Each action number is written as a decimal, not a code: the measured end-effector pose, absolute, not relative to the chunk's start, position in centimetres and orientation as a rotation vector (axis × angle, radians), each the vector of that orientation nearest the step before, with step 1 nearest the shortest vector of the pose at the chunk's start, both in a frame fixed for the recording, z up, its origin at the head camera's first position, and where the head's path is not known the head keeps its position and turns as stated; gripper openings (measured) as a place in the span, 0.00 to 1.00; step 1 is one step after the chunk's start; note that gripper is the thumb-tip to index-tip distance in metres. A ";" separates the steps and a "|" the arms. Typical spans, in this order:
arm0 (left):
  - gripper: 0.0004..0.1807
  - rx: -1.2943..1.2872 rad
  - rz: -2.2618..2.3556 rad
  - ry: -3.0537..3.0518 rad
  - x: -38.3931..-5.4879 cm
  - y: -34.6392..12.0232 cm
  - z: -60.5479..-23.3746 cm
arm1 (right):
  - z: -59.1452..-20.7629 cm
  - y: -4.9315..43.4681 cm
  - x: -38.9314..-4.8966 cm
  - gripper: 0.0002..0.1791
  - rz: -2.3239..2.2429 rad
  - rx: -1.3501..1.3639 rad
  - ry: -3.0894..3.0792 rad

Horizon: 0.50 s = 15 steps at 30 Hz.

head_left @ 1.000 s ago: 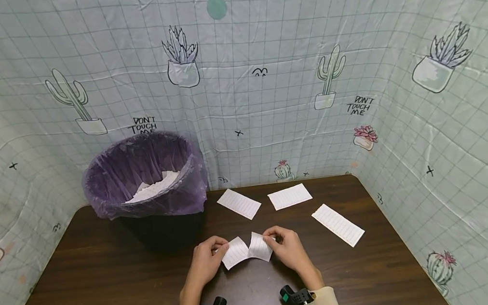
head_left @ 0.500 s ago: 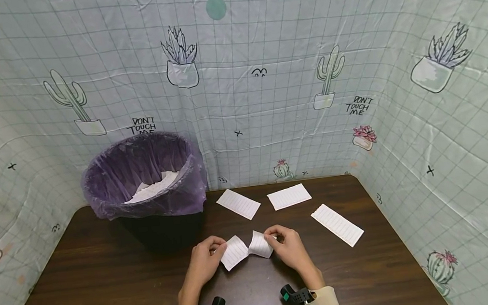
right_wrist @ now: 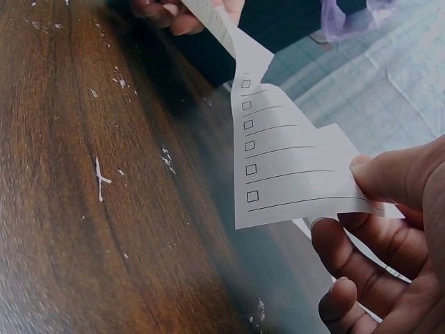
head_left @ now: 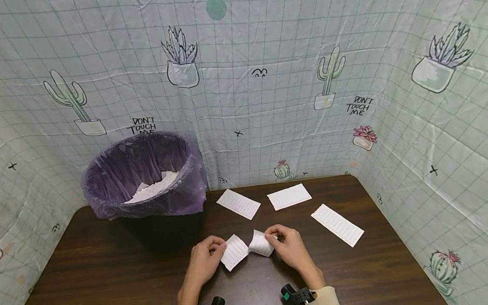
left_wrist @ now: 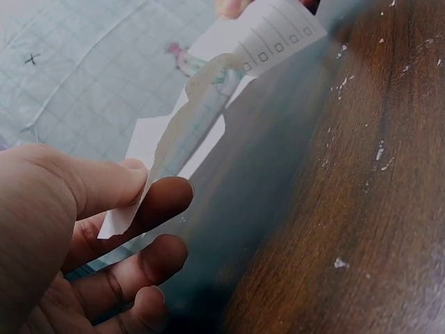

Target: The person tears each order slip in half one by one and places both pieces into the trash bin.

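A lined checklist sheet [right_wrist: 285, 156] with a column of small boxes is held above the table, partly torn across. Its left part [head_left: 234, 253] and right part [head_left: 260, 244] still join at a narrow strip near the middle. My left hand [head_left: 206, 260] pinches the left part between thumb and forefinger; the other fingers are loosely bent in the left wrist view. With thumb and fingers, my right hand [head_left: 290, 249] grips the outer end of the right part, which curls and twists. In the left wrist view a ragged torn edge [left_wrist: 170, 132] shows by the left thumb.
At the left stands a black bin with a purple liner [head_left: 187, 196], holding white paper [head_left: 155, 187]. Beyond the hands lie a left slip [head_left: 239, 204], a middle slip [head_left: 289, 197] and a right slip [head_left: 338, 225]. White specks [right_wrist: 167, 160] dot the brown table [head_left: 86, 292].
The tear has opened wider and the right part of the sheet curls and twists more. My hands have drawn very slightly apart. The bin and the loose slips stay put.
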State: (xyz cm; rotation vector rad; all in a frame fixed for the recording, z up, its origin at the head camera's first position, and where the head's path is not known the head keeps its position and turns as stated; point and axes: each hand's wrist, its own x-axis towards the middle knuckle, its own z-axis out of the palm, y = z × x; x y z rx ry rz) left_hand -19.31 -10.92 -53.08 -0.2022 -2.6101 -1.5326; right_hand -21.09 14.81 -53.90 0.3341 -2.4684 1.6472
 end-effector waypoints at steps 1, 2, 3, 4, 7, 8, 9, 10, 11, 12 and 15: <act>0.04 -0.197 -1.536 -2.611 -19.3 -10.9 -53.1 | -53.9 14.8 -21.1 0.03 1.651 0.335 -2.464; 0.04 -0.193 -1.537 -2.613 -19.3 -10.9 -53.1 | -53.9 14.8 -21.1 0.04 1.658 0.335 -2.460; 0.04 -0.194 -1.534 -2.614 -19.4 -11.0 -53.1 | -53.9 14.9 -21.2 0.05 1.658 0.335 -2.460; 0.04 -0.181 -1.543 -2.614 -19.4 -11.0 -53.1 | -53.9 14.9 -21.2 0.05 1.656 0.332 -2.462; 0.03 -0.185 -1.533 -2.614 -19.4 -11.0 -53.1 | -54.0 15.0 -21.3 0.06 1.645 0.322 -2.469; 0.03 -0.180 -1.530 -2.616 -19.5 -11.1 -53.1 | -54.0 15.0 -21.3 0.06 1.635 0.318 -2.473; 0.03 -0.181 -1.528 -2.614 -19.5 -11.1 -53.1 | -54.0 15.0 -21.3 0.05 1.622 0.314 -2.475; 0.03 -0.176 -1.529 -2.615 -19.5 -11.1 -53.1 | -54.1 15.0 -21.4 0.04 1.609 0.310 -2.477; 0.03 -0.173 -1.527 -2.616 -19.5 -11.1 -53.1 | -54.1 15.1 -21.4 0.04 1.596 0.308 -2.478; 0.03 -0.169 -1.527 -2.615 -19.5 -11.1 -53.1 | -54.2 15.1 -21.5 0.04 1.583 0.310 -2.478; 0.02 -0.166 -1.529 -2.619 -19.5 -11.2 -53.1 | -54.3 15.2 -21.5 0.03 1.572 0.316 -2.471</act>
